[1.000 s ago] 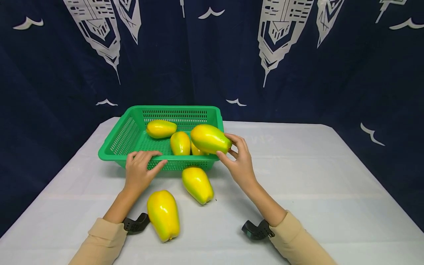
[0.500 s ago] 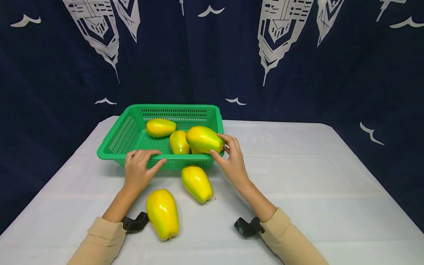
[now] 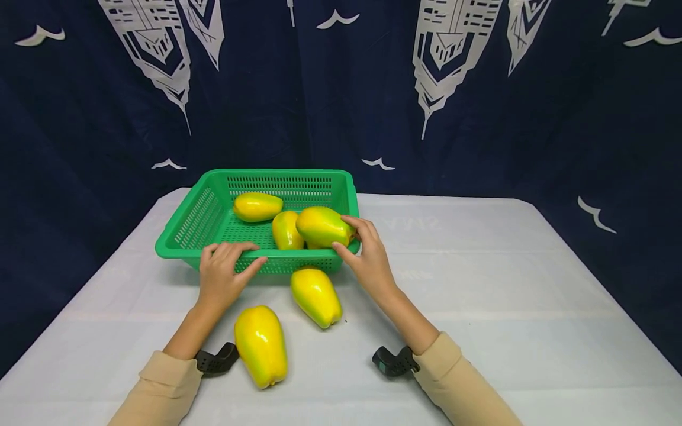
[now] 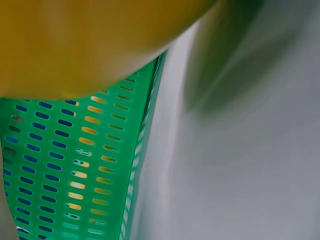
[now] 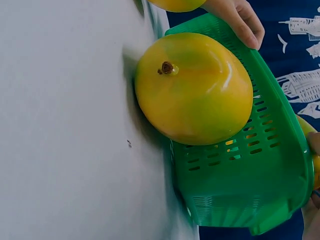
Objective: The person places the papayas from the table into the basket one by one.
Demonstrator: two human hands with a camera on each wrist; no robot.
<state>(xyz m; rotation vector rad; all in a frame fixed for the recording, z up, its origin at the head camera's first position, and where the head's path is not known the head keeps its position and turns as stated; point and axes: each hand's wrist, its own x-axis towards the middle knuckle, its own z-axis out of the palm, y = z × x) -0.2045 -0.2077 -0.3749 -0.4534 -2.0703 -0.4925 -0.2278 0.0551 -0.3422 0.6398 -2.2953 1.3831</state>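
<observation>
Across the whole back, dark navy cloth (image 3: 341, 106), with a vertical fold (image 3: 302, 89) near the middle; on it, in white print, tall upside-down towers (image 3: 453, 50) along the top and scattered bird-like curves (image 3: 37, 38). In front, a broad white-covered worktop (image 3: 453, 284), with rounded far corners (image 3: 519, 208), faint creases (image 3: 506, 254) from side to side, pale letter-like marks (image 3: 415, 223) toward the back and one tiny dark speck (image 3: 346, 320) near the middle. Fairly even light, bright on the white, dim on the navy
</observation>
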